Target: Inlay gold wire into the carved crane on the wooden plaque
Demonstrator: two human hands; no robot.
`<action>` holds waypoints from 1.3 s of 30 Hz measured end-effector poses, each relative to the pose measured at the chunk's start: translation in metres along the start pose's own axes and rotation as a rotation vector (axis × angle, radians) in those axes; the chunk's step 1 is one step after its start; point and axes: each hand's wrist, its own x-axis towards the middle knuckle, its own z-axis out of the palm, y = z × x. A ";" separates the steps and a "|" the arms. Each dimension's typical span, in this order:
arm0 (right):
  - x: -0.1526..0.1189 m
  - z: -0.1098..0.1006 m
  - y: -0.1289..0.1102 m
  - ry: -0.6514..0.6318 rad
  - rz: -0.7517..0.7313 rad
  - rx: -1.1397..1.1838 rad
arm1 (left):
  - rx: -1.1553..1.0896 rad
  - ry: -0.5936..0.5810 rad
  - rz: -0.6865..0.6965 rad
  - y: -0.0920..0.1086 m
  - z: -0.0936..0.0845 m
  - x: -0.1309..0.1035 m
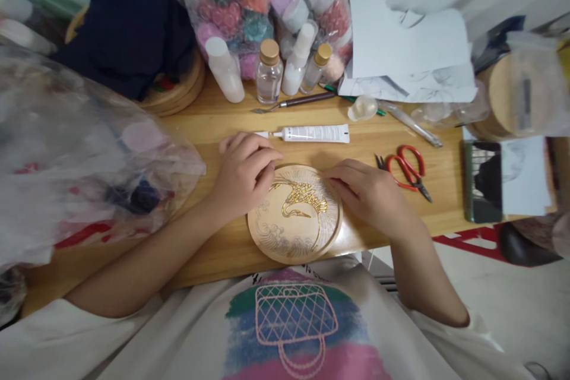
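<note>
A round wooden disc (pixel 271 222) lies near the table's front edge. It bears a gold raised outline of a long-necked bird (pixel 300 199) and grey drawn waves and rays. My left hand (pixel 244 172) rests at the disc's upper left rim, fingers bent and thumb tip drawn in to them. At the upper right rim is my right hand (pixel 367 193), its thumb and fingers pressed together over the edge. Anything thin within either pinch is too small to make out. Just beyond my left fingers lies a white tube (pixel 316 133) with a narrow nozzle.
Red-handled pliers (pixel 407 172) lie right of my right hand. Behind the tube are a dark-handled tool (pixel 307 100) and several small bottles (pixel 269 74). Papers (pixel 401 41) and a phone (pixel 483 184) sit to the right. Plastic bags (pixel 98 154) cover the left side.
</note>
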 end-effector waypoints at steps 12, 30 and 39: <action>-0.016 0.003 -0.007 -0.024 -0.017 -0.008 | 0.032 0.035 0.116 0.003 -0.001 -0.001; 0.000 -0.020 -0.017 -0.062 -0.277 0.021 | -0.112 -0.380 0.226 0.053 -0.025 0.016; 0.001 -0.022 -0.014 0.332 -0.472 -0.245 | -0.847 -0.536 -0.604 0.067 -0.032 0.042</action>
